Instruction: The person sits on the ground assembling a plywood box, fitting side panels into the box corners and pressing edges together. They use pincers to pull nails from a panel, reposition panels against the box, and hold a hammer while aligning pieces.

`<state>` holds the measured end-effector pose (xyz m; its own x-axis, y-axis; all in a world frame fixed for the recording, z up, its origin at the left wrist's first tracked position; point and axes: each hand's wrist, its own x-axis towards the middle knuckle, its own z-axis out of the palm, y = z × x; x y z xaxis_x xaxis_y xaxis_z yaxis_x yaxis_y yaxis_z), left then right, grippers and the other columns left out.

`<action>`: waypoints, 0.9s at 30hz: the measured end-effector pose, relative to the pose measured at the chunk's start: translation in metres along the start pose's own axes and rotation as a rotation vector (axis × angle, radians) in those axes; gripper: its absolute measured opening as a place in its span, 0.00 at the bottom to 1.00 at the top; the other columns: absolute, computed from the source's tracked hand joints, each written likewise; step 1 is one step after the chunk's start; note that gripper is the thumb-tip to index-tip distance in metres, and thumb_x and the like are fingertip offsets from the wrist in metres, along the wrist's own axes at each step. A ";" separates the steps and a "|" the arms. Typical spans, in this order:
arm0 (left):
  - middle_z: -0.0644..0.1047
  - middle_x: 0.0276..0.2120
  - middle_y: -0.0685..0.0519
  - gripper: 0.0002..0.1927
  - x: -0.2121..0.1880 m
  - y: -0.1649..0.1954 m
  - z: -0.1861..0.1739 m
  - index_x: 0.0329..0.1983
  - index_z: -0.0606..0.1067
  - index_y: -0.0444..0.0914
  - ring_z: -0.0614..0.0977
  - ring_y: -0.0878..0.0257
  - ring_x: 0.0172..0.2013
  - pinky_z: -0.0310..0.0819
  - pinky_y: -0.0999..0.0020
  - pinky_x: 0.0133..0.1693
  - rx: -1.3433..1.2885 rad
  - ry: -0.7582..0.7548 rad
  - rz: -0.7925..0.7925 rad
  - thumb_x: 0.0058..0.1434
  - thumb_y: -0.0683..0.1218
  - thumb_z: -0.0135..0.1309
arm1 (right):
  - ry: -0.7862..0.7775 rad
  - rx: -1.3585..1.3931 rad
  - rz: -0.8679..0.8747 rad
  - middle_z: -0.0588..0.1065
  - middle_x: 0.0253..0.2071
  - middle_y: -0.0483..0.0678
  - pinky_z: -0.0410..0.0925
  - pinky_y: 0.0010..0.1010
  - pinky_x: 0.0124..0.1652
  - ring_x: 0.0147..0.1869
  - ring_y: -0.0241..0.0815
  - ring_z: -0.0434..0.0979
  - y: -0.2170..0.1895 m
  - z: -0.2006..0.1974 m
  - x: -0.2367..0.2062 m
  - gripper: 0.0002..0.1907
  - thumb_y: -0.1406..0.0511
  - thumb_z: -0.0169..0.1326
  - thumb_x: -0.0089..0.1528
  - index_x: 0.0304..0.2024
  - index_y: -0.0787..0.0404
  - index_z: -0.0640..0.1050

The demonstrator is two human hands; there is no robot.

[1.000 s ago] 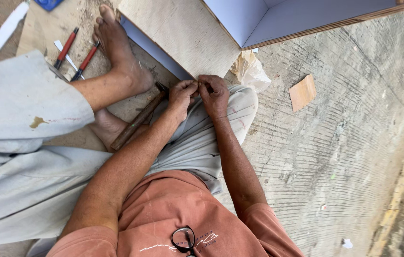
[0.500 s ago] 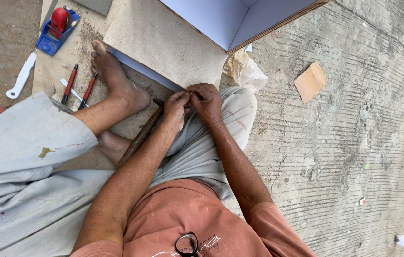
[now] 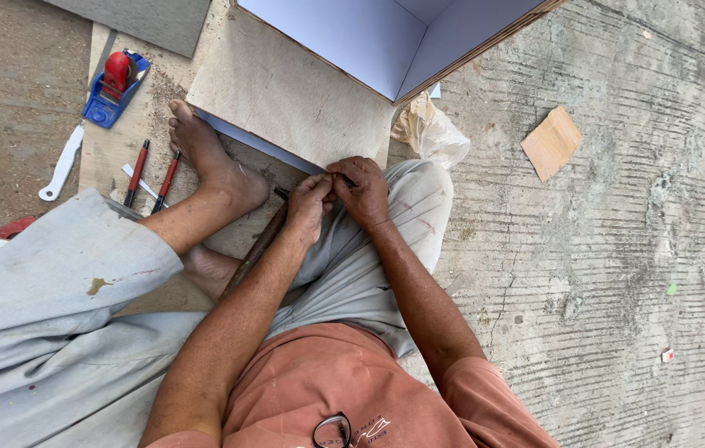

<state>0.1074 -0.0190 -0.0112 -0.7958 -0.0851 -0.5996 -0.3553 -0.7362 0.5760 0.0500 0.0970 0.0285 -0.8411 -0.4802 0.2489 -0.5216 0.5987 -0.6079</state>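
My left hand (image 3: 309,203) and right hand (image 3: 362,191) met at the edge of the wooden board (image 3: 286,95), just past my knee. My fingers were pinched tight on something tiny — too small to tell what. The board looked stiff, flat and light — best held by its edge. A long stick (image 3: 257,249) lay under my left wrist.

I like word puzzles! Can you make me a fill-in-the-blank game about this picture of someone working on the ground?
1. Both hands, the left hand and the right hand, meet at the edge of a ____ board.
2. The small hand plane on the ground is red and ____.
3. The person's foot is ____, with no shoe on.
4. A crumpled ____ bag lies beside the board.

Missing words: wooden; blue; bare; plastic
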 end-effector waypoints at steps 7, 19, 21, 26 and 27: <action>0.82 0.37 0.52 0.14 -0.040 0.024 -0.042 0.48 0.80 0.36 0.82 0.63 0.38 0.76 0.66 0.41 0.773 -0.007 0.245 0.64 0.50 0.58 | 0.037 0.242 0.152 0.77 0.40 0.47 0.73 0.30 0.41 0.41 0.38 0.79 0.009 -0.004 0.004 0.11 0.76 0.55 0.58 0.40 0.60 0.83; 0.77 0.48 0.43 0.22 -0.117 0.020 -0.127 0.51 0.79 0.37 0.79 0.46 0.49 0.73 0.51 0.51 1.667 0.035 0.311 0.51 0.41 0.62 | 0.174 0.334 0.153 0.75 0.42 0.46 0.76 0.23 0.40 0.42 0.32 0.78 0.035 0.012 0.090 0.11 0.78 0.50 0.62 0.40 0.62 0.82; 0.77 0.47 0.44 0.21 -0.117 0.015 -0.131 0.55 0.77 0.39 0.79 0.47 0.49 0.74 0.52 0.52 1.751 0.050 0.344 0.57 0.38 0.57 | 0.172 0.366 0.167 0.75 0.41 0.46 0.74 0.23 0.40 0.40 0.32 0.76 0.035 0.014 0.097 0.11 0.78 0.51 0.63 0.41 0.63 0.81; 0.76 0.46 0.43 0.29 -0.115 0.014 -0.131 0.66 0.71 0.41 0.80 0.48 0.48 0.75 0.52 0.49 1.808 0.059 0.187 0.59 0.37 0.52 | 0.137 0.378 0.172 0.74 0.42 0.46 0.74 0.23 0.42 0.40 0.31 0.75 0.036 0.017 0.098 0.11 0.77 0.52 0.64 0.43 0.62 0.82; 0.76 0.46 0.43 0.29 -0.115 0.014 -0.130 0.66 0.70 0.42 0.80 0.48 0.48 0.76 0.52 0.49 1.818 0.059 0.173 0.59 0.38 0.52 | 0.131 0.380 0.173 0.74 0.42 0.46 0.74 0.23 0.42 0.40 0.31 0.75 0.037 0.017 0.096 0.11 0.77 0.51 0.64 0.44 0.62 0.82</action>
<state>0.2578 -0.1074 -0.0065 -0.8753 -0.1226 -0.4678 -0.3431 0.8391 0.4221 -0.0479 0.0620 0.0176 -0.9353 -0.2937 0.1975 -0.3023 0.3725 -0.8774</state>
